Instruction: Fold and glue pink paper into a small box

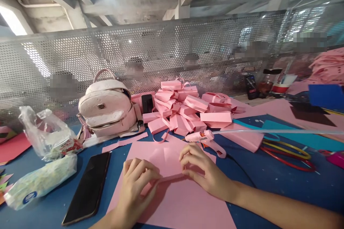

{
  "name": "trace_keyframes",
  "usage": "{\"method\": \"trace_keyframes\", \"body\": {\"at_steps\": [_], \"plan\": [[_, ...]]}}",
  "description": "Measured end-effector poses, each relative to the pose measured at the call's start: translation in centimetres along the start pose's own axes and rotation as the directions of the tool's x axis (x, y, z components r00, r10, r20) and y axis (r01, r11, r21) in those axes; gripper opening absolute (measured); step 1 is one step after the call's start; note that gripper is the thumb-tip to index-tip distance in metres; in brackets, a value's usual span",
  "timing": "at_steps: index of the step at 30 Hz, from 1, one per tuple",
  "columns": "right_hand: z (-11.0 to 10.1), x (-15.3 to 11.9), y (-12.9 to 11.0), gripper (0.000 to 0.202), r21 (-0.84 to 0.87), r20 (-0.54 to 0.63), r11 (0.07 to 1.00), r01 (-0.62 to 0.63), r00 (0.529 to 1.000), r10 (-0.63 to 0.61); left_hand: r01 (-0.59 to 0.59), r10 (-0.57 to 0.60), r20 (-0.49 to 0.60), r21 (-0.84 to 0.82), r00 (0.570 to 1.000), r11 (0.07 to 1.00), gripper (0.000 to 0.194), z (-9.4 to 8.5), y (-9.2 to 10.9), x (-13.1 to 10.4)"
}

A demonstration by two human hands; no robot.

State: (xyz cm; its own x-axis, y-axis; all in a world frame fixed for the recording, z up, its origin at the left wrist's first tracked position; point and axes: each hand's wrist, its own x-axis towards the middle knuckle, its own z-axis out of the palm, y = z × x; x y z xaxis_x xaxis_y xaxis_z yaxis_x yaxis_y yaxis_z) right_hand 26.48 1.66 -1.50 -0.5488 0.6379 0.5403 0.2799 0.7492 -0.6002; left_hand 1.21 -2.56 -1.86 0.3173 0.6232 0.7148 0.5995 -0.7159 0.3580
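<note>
A large pink sheet point(188, 207) lies on the blue table in front of me. Across it runs a narrow pink paper strip point(172, 178), with one end between the thumb and fingers of my left hand point(139, 186). The strip's other end is pinched by my right hand point(199, 170), whose fingers are curled. Just beyond my right hand, a pink glue gun point(201, 136) rests near the sheet's upper right edge, its black cord trailing right. Folded pink paper pieces point(185, 107) are heaped behind it.
On the left are a black phone point(87, 188), a tissue pack point(40, 180) and a clear plastic bag point(44, 132). A pink backpack point(107, 107) stands against the perforated screen point(161, 50). Red and yellow loops point(287, 155) and teal sheets point(303, 136) lie right.
</note>
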Motion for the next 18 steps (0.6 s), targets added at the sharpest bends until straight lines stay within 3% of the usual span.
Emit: {"method": "trace_keyframes", "body": {"at_steps": [13, 18], "plan": [[0.21, 0.01, 0.30, 0.011, -0.025, 0.015, 0.999, 0.032, 0.999, -0.032, -0.044, 0.040, 0.063, 0.063, 0.997, 0.997, 0.020, 0.36, -0.77, -0.10], [0.16, 0.11, 0.57, 0.010, -0.022, -0.017, 0.999, 0.040, 0.999, -0.040, -0.057, 0.055, 0.035, 0.072, 0.998, 0.996, 0.016, 0.51, -0.89, 0.04]]}}
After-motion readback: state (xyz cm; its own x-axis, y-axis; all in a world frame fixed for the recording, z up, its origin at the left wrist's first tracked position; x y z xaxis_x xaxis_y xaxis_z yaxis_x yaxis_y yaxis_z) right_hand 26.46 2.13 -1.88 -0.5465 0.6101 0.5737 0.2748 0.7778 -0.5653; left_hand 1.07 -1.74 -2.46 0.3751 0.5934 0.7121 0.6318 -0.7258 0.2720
